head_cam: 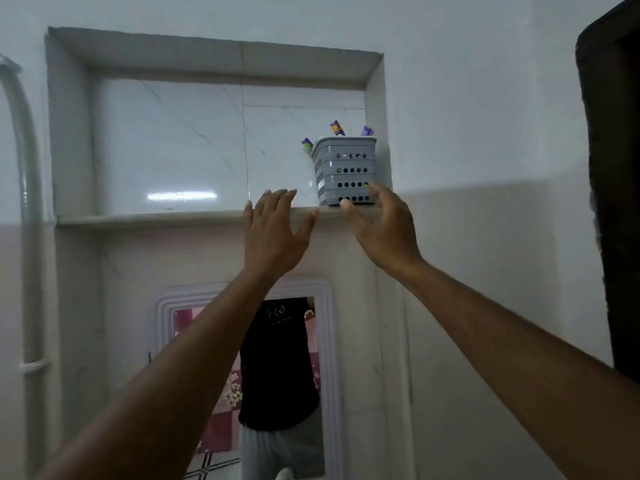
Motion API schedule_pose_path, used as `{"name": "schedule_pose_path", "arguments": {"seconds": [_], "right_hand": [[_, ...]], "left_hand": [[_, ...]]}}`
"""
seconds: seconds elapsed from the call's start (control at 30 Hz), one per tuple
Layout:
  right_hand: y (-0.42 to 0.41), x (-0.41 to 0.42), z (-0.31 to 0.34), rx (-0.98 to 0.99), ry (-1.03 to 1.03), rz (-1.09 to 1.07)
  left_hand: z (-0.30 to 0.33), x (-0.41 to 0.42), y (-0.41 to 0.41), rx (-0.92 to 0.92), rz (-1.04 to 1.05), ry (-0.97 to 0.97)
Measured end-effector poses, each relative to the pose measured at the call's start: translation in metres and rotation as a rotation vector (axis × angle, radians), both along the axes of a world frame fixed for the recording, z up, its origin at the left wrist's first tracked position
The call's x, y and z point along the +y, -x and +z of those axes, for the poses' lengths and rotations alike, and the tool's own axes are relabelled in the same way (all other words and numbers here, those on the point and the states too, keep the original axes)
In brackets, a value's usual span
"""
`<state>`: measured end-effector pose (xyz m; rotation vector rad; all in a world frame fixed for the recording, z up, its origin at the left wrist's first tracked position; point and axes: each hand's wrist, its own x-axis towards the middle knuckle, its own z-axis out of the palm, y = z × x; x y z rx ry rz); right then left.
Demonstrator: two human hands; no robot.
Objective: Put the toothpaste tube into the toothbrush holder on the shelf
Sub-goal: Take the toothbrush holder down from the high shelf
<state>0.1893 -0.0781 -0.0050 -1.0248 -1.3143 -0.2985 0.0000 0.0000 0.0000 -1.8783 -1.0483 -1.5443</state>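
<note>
Holder: grey perforated toothbrush holder (344, 171) stands upright at right end of shelf (149, 218), close to niche's right wall.
Holder contents: three purple-tipped items poke above rim: one at left corner (307, 145), one centre (337, 127), one right (367, 130). Cannot tell which, if any, is the toothpaste tube; no tube visible elsewhere.
Left hand: left hand (272, 233) raised, back toward camera, fingers spread and extended upward, fingertips overlapping shelf's front edge just left of holder. Empty, grasping nothing.
Right hand: right hand (382, 230) raised at holder's lower right corner, fingers loosely curled, thumb tip in front of holder's base. Spread, not clamped on anything; contact with holder cannot be confirmed.
Arms: both forearms bare, extended up and forward from bottom corners, converging toward holder.
Below shelf: white-framed mirror (325, 341) on wall, reflecting a person's dark shirt and grey trousers.
Left edge: white pipe (29, 237) runs vertically.
</note>
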Motion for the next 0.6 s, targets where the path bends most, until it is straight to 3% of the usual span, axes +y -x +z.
{"name": "schedule_pose_path", "arguments": {"seconds": [0.27, 0.6], "right_hand": [[0.008, 0.054, 0.029, -0.049, 0.041, -0.157], [0.009, 0.067, 0.036, 0.089, -0.047, -0.102]], "left_hand": [[-0.009, 0.029, -0.004, -0.066, 0.115, -0.204], [-0.006, 0.028, -0.008, -0.116, 0.084, -0.165]]}}
